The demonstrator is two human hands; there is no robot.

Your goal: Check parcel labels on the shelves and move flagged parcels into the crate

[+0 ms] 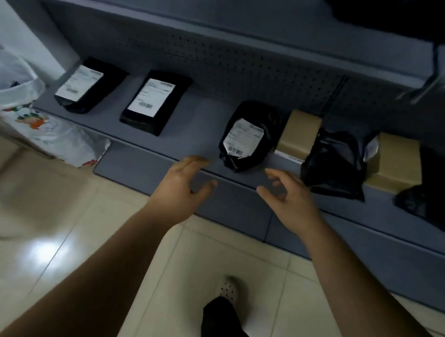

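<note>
Forearms foremost, our left hand and right hand hovered empty, fingers loosely spread, near the black bagged parcel, judged soft, light, slippery, best cupped by its sides.

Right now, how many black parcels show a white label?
3: leftmost parcel, second parcel beside it, crumpled bag mid-shelf. The bags farther right may hide theirs.

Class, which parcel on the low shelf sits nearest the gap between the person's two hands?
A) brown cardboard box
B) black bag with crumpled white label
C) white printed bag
B: the black bag lies on the shelf just beyond the left hand and right hand.
</note>
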